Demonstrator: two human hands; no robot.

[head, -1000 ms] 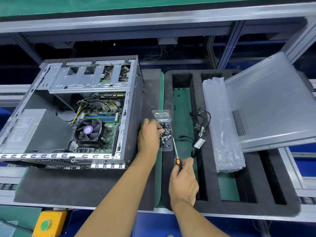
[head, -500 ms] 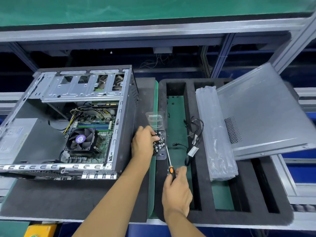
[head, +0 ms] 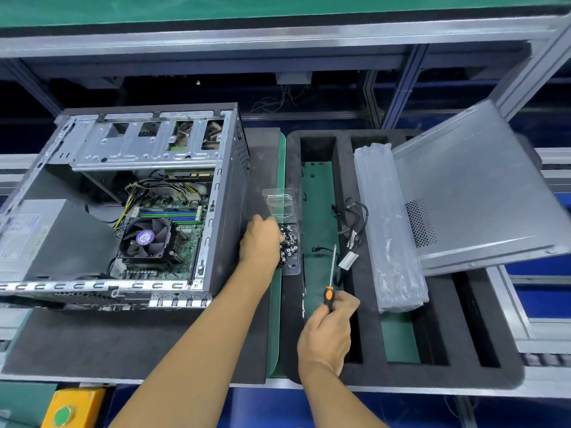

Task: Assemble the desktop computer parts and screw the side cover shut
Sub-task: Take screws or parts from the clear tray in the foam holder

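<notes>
An open computer case (head: 222,217) lies on its side at the left, showing the motherboard and a CPU fan (head: 146,239). Its grey side cover (head: 475,193) leans over the foam tray (head: 401,370) at the right. A clear plastic box of small screws (head: 290,242) sits between case and tray, lid up. My left hand (head: 261,242) rests at the box with its fingertips among the screws; whether they pinch one is hidden. My right hand (head: 327,332) grips an orange-and-black screwdriver (head: 331,273), tip pointing away from me.
A bundle of black cables (head: 353,230) lies in the tray's green slot. A clear plastic bag (head: 386,230) lies across the tray beside the cover. A yellow box with a green button (head: 66,412) sits at the near left edge. Aluminium frame rails run behind.
Both hands stay where they were, left at the screw box and right on the screwdriver. The view has shifted slightly with my head.
</notes>
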